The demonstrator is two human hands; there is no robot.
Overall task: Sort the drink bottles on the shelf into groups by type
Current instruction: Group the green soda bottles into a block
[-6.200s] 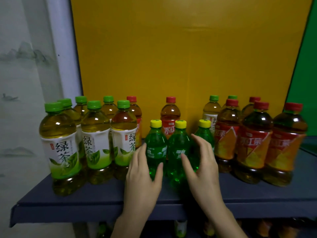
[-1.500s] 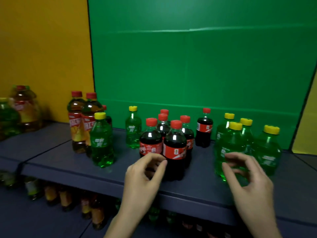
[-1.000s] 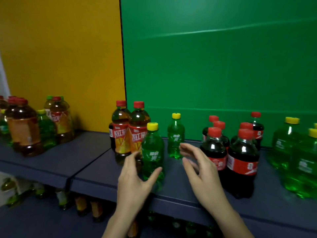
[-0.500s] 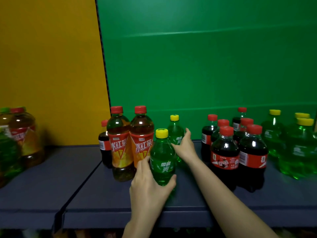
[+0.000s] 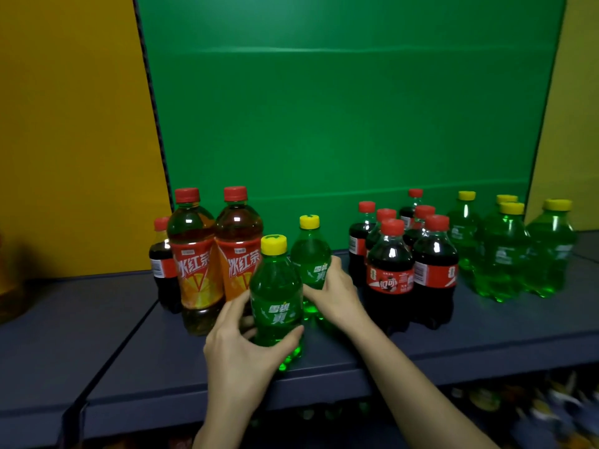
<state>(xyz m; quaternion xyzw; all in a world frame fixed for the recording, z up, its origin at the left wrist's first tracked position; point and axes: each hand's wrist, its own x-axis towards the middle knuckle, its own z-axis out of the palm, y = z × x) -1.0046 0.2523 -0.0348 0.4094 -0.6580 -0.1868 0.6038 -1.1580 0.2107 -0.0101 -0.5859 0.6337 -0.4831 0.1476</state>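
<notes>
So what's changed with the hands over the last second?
Both hands closed on bottles: the left hand grips the front yellow-capped green plastic bottle, the right hand the one behind. The bottles stand where they were.

Two upright yellow-capped green bottles are being held beside red-capped tea bottles and cola bottles.
</notes>
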